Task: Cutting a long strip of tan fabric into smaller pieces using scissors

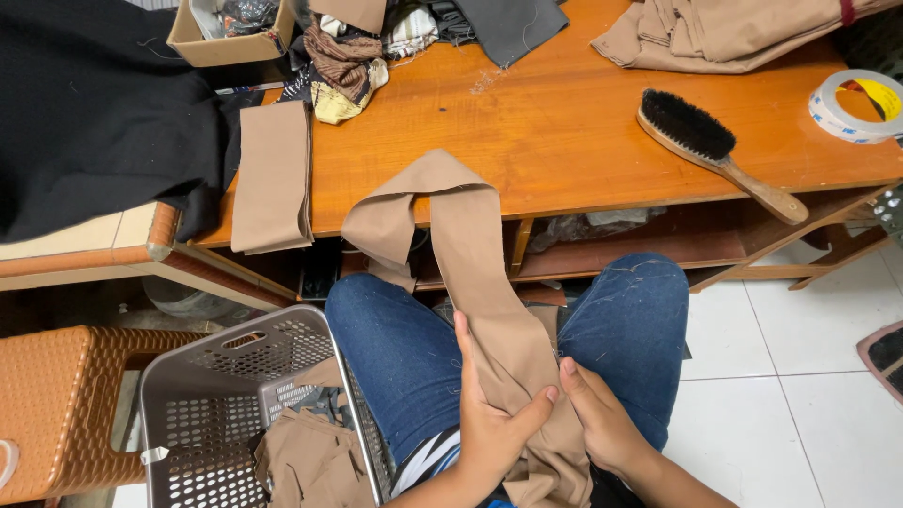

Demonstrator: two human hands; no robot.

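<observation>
Where orange-brown wooden worktable edge ends, long tan woven fabric strip drapes from tabletop down onto lap, between blue-jeaned knees. Judged light, limp, non-slippery, not fragile; will sag and twist unless supported at two points, best held along folded edge near lower end. Grey perforated plastic basket beside left knee, tan scraps inside. Left hand: thumb and fingers closed, pinching strip. Right hand: fingers curled against strip edge, gripping it.

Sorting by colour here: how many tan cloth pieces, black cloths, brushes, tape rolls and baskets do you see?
Tan cloth pieces: 4 (strip in both hands, strip on table edge, pile, scraps in basket)
Black cloths: 1
Brushes: 1
Tape rolls: 1
Baskets: 1
Total: 8
</observation>
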